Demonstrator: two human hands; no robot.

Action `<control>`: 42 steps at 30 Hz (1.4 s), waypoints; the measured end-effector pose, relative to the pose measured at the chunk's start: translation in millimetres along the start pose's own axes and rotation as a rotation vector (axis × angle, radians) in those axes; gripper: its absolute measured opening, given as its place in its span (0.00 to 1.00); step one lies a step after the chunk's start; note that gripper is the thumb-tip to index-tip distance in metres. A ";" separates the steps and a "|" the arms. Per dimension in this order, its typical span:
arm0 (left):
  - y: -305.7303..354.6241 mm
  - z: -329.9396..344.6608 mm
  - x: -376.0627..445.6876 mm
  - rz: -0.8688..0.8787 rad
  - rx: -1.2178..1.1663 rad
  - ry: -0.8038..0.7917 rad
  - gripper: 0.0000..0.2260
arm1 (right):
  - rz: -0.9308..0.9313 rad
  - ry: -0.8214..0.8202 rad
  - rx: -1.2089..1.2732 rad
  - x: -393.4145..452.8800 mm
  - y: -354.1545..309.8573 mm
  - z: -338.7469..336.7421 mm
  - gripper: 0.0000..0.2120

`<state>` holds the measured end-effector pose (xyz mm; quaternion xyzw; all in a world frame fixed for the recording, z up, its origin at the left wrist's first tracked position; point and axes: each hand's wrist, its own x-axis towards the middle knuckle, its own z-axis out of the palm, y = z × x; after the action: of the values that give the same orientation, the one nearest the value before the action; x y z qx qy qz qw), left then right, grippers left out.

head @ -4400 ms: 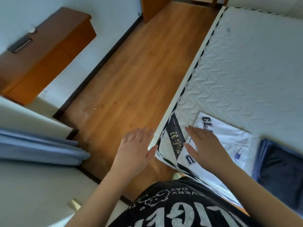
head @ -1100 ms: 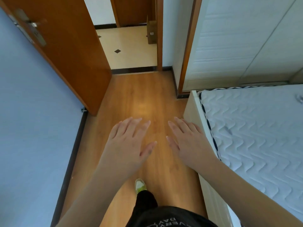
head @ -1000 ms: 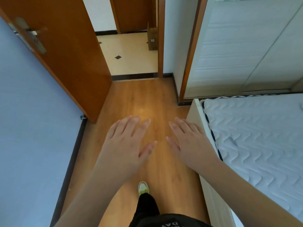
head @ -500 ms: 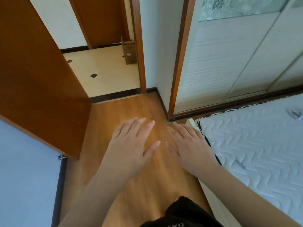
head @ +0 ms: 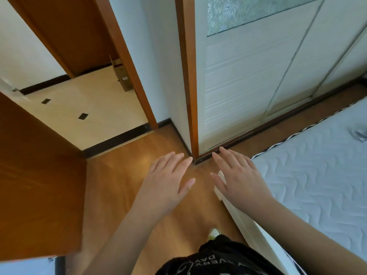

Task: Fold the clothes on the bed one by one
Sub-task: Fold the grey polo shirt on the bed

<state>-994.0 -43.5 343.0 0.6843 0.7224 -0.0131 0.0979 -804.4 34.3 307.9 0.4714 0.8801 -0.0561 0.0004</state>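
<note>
Clothes to be folded out of sight; only the bed (head: 317,175) in view at right, bare white quilted mattress with a wavy stitched pattern and a black-and-white striped edge, a small crumpled grey scrap (head: 359,134) near its far right. Left hand (head: 164,185) held out flat over the wooden floor (head: 119,185), palm down, fingers straight and slightly spread, holding nothing. Right hand (head: 238,179) beside it, likewise flat with fingers apart and empty, hovering above the near corner of the bed. Hands close together but not touching. Black shirt (head: 218,259) at the bottom edge with white print seen upside down, letters partly legible as "EVERY DAY". Tip of a yellow-green shoe (head: 214,233) just above the shirt hem. Open wooden door (head: 39,185) at left, doorway behind it onto a cream tiled floor with small dark diamond insets, a cardboard box (head: 122,77) leaning by the door frame, label too small to read. White sliding wardrobe (head: 258,76) with a frosted floral glass panel straight ahead.
</note>
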 end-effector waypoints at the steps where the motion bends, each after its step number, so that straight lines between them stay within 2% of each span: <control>1: -2.6 -3.6 18.7 0.009 0.012 0.005 0.32 | 0.010 -0.012 0.011 18.1 7.5 -3.6 0.31; 6: -18.8 -24.1 91.1 0.114 0.072 0.101 0.25 | 0.066 -0.006 0.089 91.2 35.6 -10.4 0.34; 10: -43.8 -30.2 156.8 0.156 0.048 0.026 0.28 | 0.101 -0.050 0.103 140.2 46.6 -3.4 0.32; 13: -57.3 -33.9 214.7 0.271 0.043 0.040 0.29 | 0.160 -0.071 0.100 177.6 57.2 1.4 0.31; 17: -67.1 -41.1 287.1 0.464 0.080 0.130 0.22 | 0.289 -0.055 0.059 220.0 70.7 2.4 0.29; 19: -70.9 -45.6 319.4 0.503 0.089 0.135 0.23 | 0.354 -0.057 0.052 237.0 75.9 -0.2 0.29; 23: -67.4 -49.6 376.2 0.542 0.102 0.047 0.29 | 0.502 -0.022 0.068 263.1 83.3 -5.5 0.29; 29: -37.0 -48.7 438.6 0.686 0.096 0.002 0.33 | 0.680 0.002 0.074 280.0 114.8 -11.5 0.28; 34: 1.8 -50.6 488.7 0.774 0.076 0.013 0.31 | 0.815 0.063 0.094 291.5 161.9 -14.2 0.28; 42: 144.7 -37.8 594.5 0.933 -0.017 0.061 0.24 | 1.002 0.150 0.097 308.7 296.1 -20.5 0.28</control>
<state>-881.5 557.7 301.9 0.9353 0.3401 0.0583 0.0776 -729.1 455.1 282.6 0.8377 0.5401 -0.0560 -0.0578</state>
